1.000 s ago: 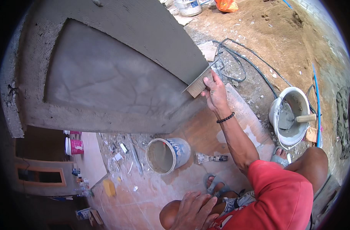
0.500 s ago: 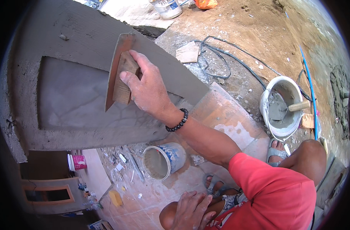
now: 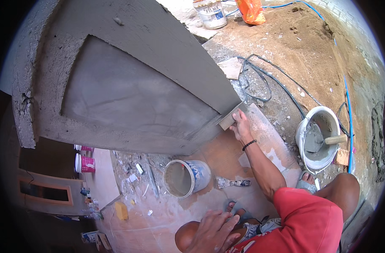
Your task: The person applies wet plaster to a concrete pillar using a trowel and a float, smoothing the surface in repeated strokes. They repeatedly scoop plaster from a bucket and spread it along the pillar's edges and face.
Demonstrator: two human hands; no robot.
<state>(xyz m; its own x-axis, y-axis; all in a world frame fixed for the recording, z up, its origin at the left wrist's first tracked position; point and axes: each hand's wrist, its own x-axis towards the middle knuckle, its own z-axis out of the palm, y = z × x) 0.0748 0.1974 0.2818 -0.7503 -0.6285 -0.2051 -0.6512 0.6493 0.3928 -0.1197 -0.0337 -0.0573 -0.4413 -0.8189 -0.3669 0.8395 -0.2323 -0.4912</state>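
Having swept down from upper plaster, right hand (image 3: 242, 126) clamps float (image 3: 231, 117) at wall's (image 3: 129, 97) lower-right edge; left hand (image 3: 213, 230) rests spread on knee (image 3: 186, 238).

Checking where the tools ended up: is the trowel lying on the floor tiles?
No, the trowel sits inside the white bucket of wet mortar, its wooden handle resting over the rim.

The right hand (image 3: 242, 126) has swept the float (image 3: 230, 119) from high on the left of the panel (image 3: 129, 97), where it lay flat half a second ago, down to the lower right corner (much where it sat a second back), arm now stretched out.
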